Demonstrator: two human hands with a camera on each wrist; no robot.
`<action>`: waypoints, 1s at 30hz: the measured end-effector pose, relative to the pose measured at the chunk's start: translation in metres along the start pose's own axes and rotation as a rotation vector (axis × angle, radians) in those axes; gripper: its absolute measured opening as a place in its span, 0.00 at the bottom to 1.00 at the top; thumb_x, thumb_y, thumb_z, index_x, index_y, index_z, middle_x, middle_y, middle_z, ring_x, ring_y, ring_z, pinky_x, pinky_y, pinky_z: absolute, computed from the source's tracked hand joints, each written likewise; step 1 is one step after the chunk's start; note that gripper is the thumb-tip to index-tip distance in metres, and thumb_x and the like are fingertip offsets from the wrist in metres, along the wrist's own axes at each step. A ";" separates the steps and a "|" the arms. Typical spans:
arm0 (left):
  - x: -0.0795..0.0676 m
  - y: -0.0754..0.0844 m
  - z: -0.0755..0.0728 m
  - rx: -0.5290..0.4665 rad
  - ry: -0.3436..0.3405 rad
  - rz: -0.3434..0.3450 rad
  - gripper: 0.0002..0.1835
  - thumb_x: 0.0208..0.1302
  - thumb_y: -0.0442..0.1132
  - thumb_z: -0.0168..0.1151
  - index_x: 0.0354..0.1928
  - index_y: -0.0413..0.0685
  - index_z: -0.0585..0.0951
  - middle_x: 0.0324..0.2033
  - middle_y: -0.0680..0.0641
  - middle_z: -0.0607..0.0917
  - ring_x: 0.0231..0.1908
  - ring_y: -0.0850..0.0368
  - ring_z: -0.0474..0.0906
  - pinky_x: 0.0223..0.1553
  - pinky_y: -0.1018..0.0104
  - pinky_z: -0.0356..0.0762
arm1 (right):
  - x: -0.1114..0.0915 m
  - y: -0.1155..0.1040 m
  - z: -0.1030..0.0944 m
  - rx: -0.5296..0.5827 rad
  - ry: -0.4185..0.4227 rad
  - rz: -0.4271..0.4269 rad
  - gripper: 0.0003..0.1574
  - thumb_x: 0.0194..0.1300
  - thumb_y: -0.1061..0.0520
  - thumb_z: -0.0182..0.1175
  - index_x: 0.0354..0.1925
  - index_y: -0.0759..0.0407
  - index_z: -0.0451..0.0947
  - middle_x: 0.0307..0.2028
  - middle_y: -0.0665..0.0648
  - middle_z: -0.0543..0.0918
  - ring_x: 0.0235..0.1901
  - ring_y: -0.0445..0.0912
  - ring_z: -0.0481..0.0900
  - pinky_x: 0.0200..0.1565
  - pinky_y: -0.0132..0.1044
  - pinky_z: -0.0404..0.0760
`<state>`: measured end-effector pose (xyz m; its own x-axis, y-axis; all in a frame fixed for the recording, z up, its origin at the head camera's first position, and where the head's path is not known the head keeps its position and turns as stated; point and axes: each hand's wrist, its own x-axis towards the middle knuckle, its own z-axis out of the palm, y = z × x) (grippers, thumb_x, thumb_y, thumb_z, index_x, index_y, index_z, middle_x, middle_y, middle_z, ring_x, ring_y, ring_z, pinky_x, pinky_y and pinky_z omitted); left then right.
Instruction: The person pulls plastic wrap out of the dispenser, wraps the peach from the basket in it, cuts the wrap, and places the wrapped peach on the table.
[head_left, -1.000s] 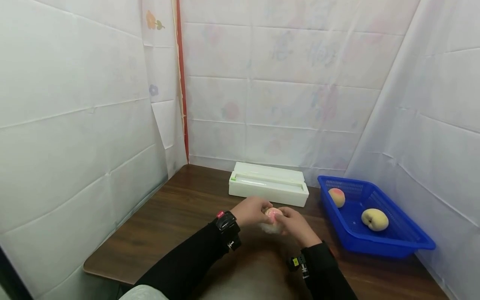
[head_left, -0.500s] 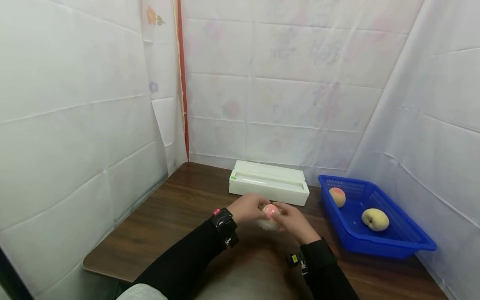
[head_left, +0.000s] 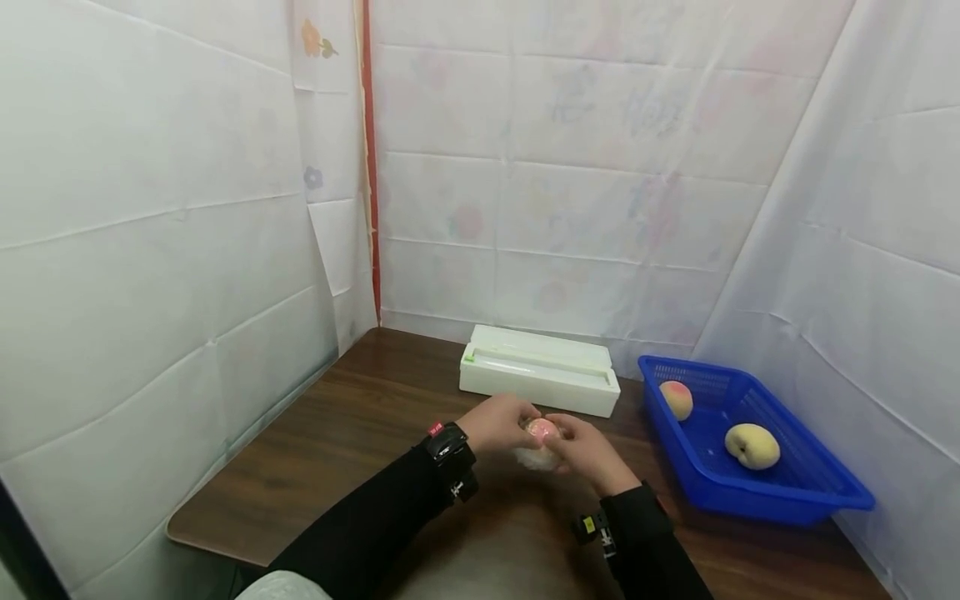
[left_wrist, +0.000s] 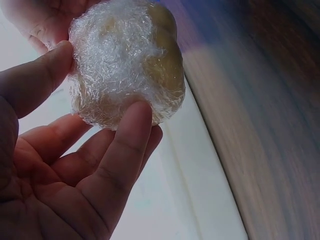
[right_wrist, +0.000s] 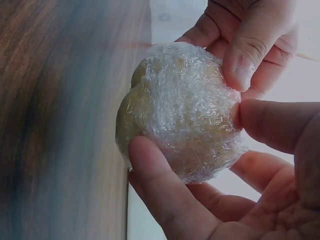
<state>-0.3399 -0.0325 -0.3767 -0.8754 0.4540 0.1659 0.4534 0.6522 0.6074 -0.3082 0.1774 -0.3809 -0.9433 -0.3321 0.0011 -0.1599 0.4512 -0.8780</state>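
Between my two hands is a peach (head_left: 542,432) with a pink top, bundled in crinkled clear plastic wrap (left_wrist: 112,60). My left hand (head_left: 498,425) grips it from the left, thumb and fingers curled about its side. From the right my right hand (head_left: 595,452) holds the same peach, thumb near the top. Both wrist views show the film bunched thickly over one face, while a yellowish lobe of the peach (right_wrist: 134,112) shows smoother at the side. The peach is held above the brown table (head_left: 360,442).
Behind the hands stands a long white cling-film box (head_left: 538,388), its lid up. A blue plastic basket (head_left: 765,500) at the right holds a peach (head_left: 677,400) against its left wall and another yellowish peach (head_left: 752,447) on its floor. White sheeting hangs around the table.
Both hands keep hold of the wrapped peach and stay in nearly the same place, with small shifts of the fingers. The peach appears slightly turned. The basket and box stay put.
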 end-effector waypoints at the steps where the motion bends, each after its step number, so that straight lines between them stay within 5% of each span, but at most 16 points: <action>1: 0.001 -0.001 0.001 0.002 -0.001 0.002 0.22 0.63 0.48 0.79 0.57 0.49 0.89 0.44 0.56 0.91 0.38 0.64 0.81 0.38 0.68 0.80 | 0.000 0.000 0.000 0.000 -0.004 0.002 0.30 0.82 0.55 0.57 0.75 0.63 0.70 0.62 0.70 0.81 0.49 0.51 0.85 0.46 0.49 0.89; 10: 0.001 -0.004 0.004 0.010 -0.021 -0.015 0.23 0.63 0.48 0.79 0.57 0.48 0.89 0.47 0.55 0.91 0.39 0.65 0.82 0.40 0.69 0.81 | 0.001 0.003 0.006 0.007 0.011 0.046 0.30 0.81 0.58 0.57 0.75 0.64 0.69 0.66 0.70 0.79 0.50 0.51 0.85 0.44 0.51 0.90; 26: -0.005 -0.009 0.009 0.048 -0.108 -0.059 0.22 0.68 0.48 0.72 0.60 0.46 0.83 0.45 0.53 0.87 0.38 0.63 0.80 0.39 0.67 0.80 | 0.009 0.009 0.013 -0.166 -0.029 0.019 0.31 0.82 0.53 0.57 0.76 0.61 0.70 0.66 0.68 0.80 0.46 0.50 0.84 0.38 0.48 0.87; 30: -0.011 -0.010 0.001 0.080 -0.088 -0.033 0.28 0.74 0.60 0.64 0.66 0.51 0.82 0.57 0.52 0.88 0.52 0.58 0.84 0.53 0.59 0.83 | 0.006 0.004 -0.003 -0.319 0.046 -0.042 0.38 0.81 0.44 0.57 0.79 0.61 0.66 0.70 0.70 0.77 0.60 0.62 0.83 0.56 0.57 0.84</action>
